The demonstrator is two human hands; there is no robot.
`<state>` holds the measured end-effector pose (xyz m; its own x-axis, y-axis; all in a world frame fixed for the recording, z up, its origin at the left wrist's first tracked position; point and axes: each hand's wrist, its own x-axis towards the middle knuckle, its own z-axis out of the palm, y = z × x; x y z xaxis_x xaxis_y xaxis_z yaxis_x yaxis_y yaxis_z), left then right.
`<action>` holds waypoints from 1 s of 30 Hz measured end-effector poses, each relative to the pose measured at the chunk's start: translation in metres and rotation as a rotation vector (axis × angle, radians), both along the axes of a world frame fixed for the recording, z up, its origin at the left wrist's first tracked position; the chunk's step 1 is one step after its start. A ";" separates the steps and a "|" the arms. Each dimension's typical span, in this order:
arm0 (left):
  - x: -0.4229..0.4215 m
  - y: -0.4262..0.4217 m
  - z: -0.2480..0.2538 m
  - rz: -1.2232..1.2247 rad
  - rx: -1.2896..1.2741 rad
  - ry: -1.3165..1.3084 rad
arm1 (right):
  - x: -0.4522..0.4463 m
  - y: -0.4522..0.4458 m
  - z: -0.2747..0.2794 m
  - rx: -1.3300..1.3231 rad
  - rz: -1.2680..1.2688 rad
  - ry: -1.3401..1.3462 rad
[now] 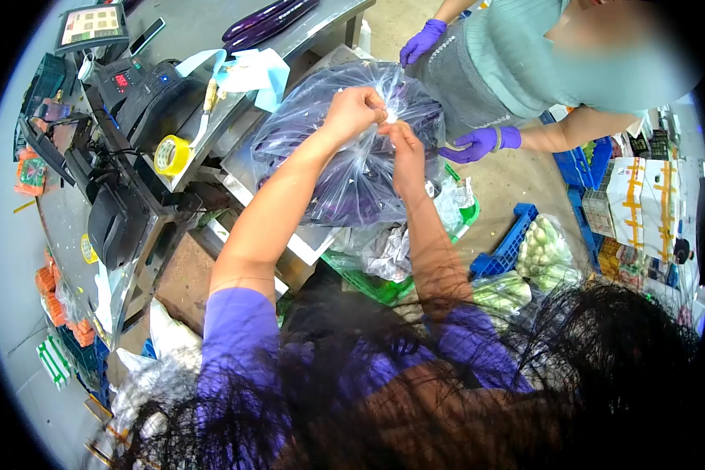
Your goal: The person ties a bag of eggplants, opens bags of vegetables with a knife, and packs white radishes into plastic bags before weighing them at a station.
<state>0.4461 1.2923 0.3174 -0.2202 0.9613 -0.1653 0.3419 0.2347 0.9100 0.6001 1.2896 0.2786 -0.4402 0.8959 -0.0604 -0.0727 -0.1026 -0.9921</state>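
Dark strands of hair [415, 376] cover much of the near side, and the co-worker [462, 78] at the far right is partly blurred. Mid-scene sits a bulging clear plastic bag [360, 168], its dark purple contents dim behind shiny, creased film. The left hand [351, 115] pinches the gathered neck of the bag; the right hand [405, 157] has its fingertips drawn together there too, their exact grip too small to tell. Long, glossy eggplants [270, 22] lie far left on the smooth grey table [192, 27]
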 end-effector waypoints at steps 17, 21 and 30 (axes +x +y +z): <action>0.006 0.007 0.000 -0.382 0.325 0.641 | -0.014 -0.031 0.016 0.767 -0.224 -1.106; -0.009 0.018 0.003 -0.572 -0.161 0.112 | -0.015 -0.018 0.018 0.670 -0.383 -0.879; -0.027 0.023 -0.003 -0.591 -0.099 -0.112 | -0.008 0.006 0.013 0.907 -0.291 -0.782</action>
